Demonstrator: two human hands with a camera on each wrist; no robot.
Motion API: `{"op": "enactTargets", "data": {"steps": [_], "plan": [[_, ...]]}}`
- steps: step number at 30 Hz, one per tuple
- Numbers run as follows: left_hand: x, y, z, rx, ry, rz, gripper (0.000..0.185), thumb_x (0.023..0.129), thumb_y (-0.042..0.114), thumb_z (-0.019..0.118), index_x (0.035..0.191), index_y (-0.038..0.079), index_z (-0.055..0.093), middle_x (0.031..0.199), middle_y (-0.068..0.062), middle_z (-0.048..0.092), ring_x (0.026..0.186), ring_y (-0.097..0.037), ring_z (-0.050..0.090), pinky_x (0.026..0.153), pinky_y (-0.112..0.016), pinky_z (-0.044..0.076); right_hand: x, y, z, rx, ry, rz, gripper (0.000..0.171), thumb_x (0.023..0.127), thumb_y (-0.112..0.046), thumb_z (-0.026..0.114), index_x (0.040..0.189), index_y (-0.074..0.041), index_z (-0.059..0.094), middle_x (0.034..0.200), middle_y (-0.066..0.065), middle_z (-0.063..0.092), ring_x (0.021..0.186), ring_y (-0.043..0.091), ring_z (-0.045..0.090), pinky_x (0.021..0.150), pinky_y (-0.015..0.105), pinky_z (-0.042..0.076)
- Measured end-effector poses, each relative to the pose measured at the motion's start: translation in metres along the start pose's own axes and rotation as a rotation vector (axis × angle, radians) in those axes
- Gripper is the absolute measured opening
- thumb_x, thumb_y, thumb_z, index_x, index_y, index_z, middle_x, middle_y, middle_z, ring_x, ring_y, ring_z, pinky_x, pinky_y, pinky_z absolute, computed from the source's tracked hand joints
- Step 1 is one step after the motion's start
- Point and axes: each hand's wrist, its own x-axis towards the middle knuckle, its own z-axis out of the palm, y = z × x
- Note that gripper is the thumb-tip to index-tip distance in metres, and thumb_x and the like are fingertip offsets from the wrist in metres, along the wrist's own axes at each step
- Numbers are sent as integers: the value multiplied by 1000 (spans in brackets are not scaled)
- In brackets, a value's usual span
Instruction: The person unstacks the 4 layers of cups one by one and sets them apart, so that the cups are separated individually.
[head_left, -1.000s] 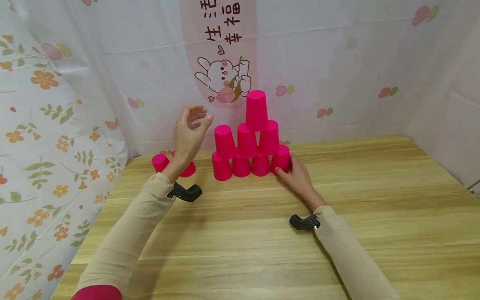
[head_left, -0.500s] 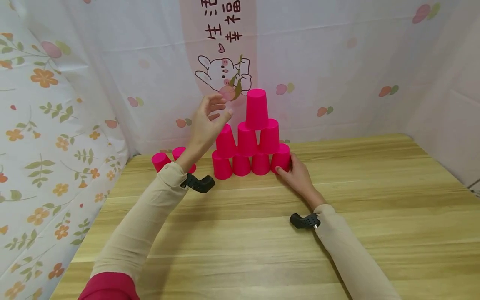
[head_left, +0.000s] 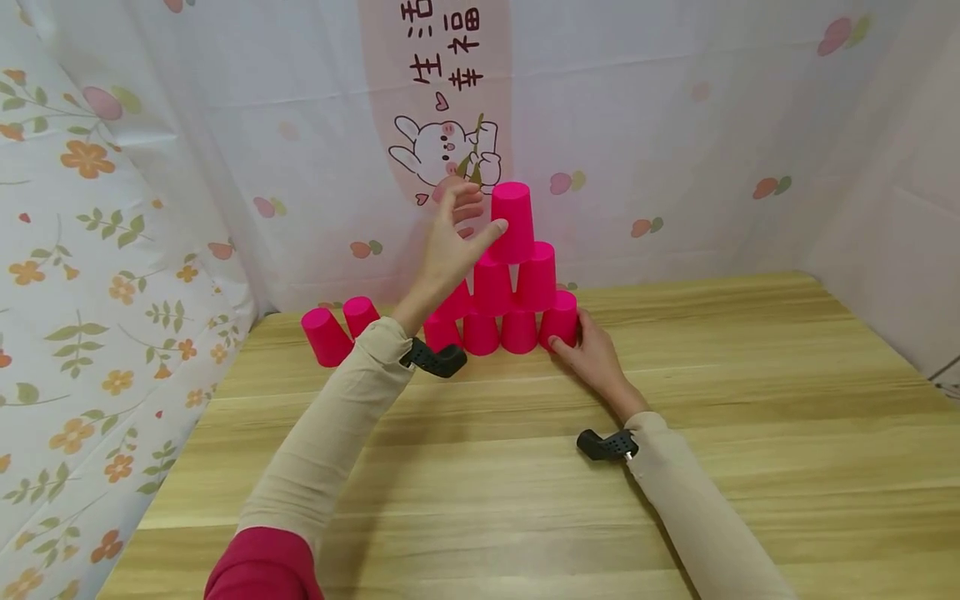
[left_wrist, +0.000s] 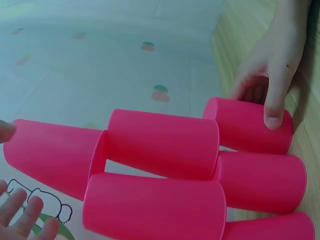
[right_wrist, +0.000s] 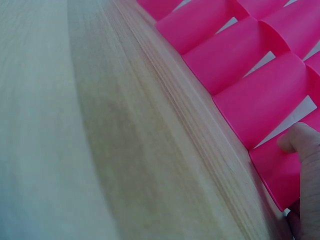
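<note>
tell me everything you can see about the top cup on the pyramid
The top cup is a bright pink, smooth, plastic-looking cup, standing upside down with its flat closed base up and its walls widening toward the rim. It stands upright at the peak of the pyramid, its rim resting on the two pink cups below it, before the rabbit-print curtain. The left hand is at its left side, thumb tip at its wall; whether it grips is unclear.

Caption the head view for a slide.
Left hand reaches the top cup of a pink cup pyramid; right hand steadies the bottom-right cup.
</note>
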Motion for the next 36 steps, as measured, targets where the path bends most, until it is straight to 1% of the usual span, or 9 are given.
{"op": "enactTargets", "data": {"steps": [3,6,8,14,17,21,28,32,36], "plan": [[6,-10,5,58,1,0,61,82,20,69,133,4,38,131,-11,46,118,-22,46,96,-33,40,0,0,-1,-2,5,0,54,83,-17,64,127,5,42,111,22,57,97,33,56,83,45,46],[7,-12,7,113,6,-4,65,82,22,70,135,4,37,133,-10,45,119,-20,45,97,-33,39,0,-1,0,4,-4,5,55,83,-17,65,128,5,41,112,23,57,98,34,56,84,45,46],[7,-13,9,131,5,-4,65,81,23,70,135,5,38,133,-9,46,119,-20,45,96,-32,39,0,-2,0,7,-8,8,56,84,-17,64,129,6,40,113,23,57,99,34,56,85,45,46],[7,-17,13,116,-28,-10,64,81,21,70,135,6,38,129,-8,49,115,-19,48,94,-31,41,0,-1,2,12,-2,3,55,84,-17,64,128,5,41,113,22,56,98,33,55,85,44,46],[6,-17,14,119,-47,-20,64,81,21,70,135,7,38,127,-8,50,115,-18,47,93,-32,42,0,0,2,13,0,1,53,83,-17,65,126,5,42,111,21,57,97,32,55,83,43,46],[6,-16,16,120,-61,-40,64,82,19,70,136,6,37,128,-9,49,116,-20,47,93,-30,42,0,0,2,11,-1,-3,53,83,-18,64,126,5,43,111,21,57,97,32,55,83,44,46],[5,-16,18,84,-64,-40,62,83,14,69,135,6,37,127,-10,48,114,-21,49,87,-27,47,-1,1,0,3,0,1,53,84,-16,65,126,6,42,112,22,56,99,33,55,85,45,46],[5,-15,16,66,-58,-35,63,82,15,69,135,6,37,127,-11,49,115,-21,47,89,-27,46,-1,1,-1,-5,0,0,53,84,-16,64,126,6,42,112,22,56,99,34,55,85,45,46],[4,-11,12,42,-46,-18,65,82,13,70,136,5,36,128,-13,48,116,-24,46,90,-31,46,-1,0,-1,-5,1,1,54,84,-17,65,127,6,42,113,23,56,100,34,55,86,45,45]]}}
